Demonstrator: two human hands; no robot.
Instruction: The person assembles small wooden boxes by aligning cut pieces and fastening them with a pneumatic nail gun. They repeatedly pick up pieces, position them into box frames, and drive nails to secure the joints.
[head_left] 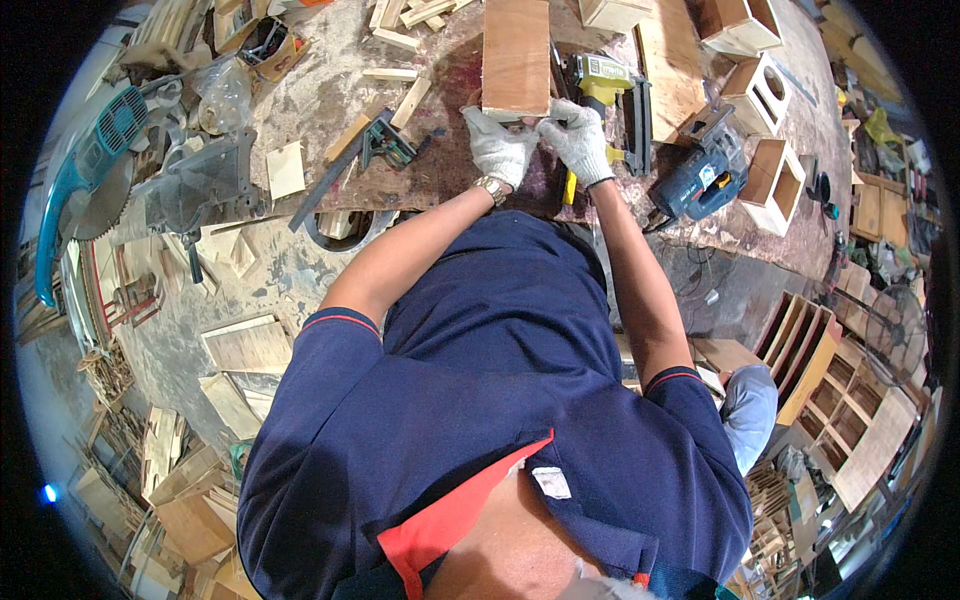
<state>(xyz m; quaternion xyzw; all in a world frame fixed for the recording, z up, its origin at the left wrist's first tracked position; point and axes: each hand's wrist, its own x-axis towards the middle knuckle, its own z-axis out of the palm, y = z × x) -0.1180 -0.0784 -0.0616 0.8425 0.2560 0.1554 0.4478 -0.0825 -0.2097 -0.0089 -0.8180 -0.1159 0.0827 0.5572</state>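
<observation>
A navy-blue cloth shirt (480, 420) lies behind the white-gloved left hand (502, 150) and right hand (578, 142), fingers part-curled against a brown rectangular wooden box (515, 60) just ahead; whether they grip is unclear.

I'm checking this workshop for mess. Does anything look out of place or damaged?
Yes, mildly: loose wood strips lie at odd angles on the worktop, whose surface looks stained and worn, and boards lie scattered below it. The wooden piece by the left hand and right hand shows no clear damage.
</observation>
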